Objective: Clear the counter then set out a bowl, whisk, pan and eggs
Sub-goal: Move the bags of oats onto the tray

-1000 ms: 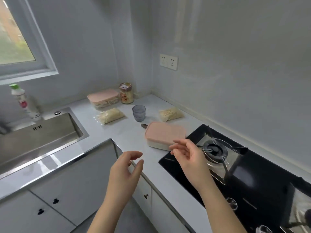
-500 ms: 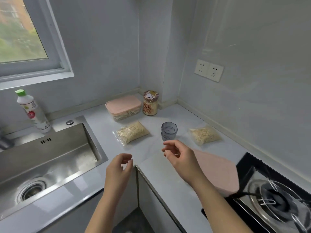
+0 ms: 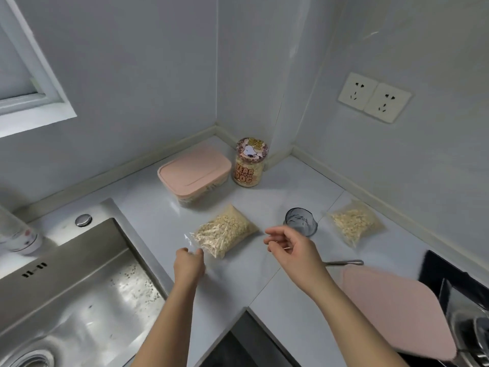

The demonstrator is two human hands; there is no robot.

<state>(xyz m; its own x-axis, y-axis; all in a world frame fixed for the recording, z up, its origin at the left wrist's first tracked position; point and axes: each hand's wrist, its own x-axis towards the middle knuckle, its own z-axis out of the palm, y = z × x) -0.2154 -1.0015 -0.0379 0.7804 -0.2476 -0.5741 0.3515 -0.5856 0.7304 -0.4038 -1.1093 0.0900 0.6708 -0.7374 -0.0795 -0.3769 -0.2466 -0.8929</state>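
Where the grey desk [image 3: 148, 205] turns its walled corner beside a steel sink [image 3: 79, 287], a clear bag of pale flakes [image 3: 225, 230] lies flat. The left grip [image 3: 189, 266] curls at the bag's near corner, though I cannot tell whether it pinches. The right grip [image 3: 293, 246] hovers loosely wide.

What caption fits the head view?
Left hand at the corner of a grain bag, right hand open near the glass cup; counter not yet cleared.

The left hand [image 3: 189, 263] is at the near corner of a clear bag of grains [image 3: 225, 230] on the grey surface [image 3: 291, 186]; whether its fingers pinch the bag is not clear. The right hand [image 3: 293, 246] hovers in front of a small glass [image 3: 300, 222], its fingers loosely curled and holding nothing.
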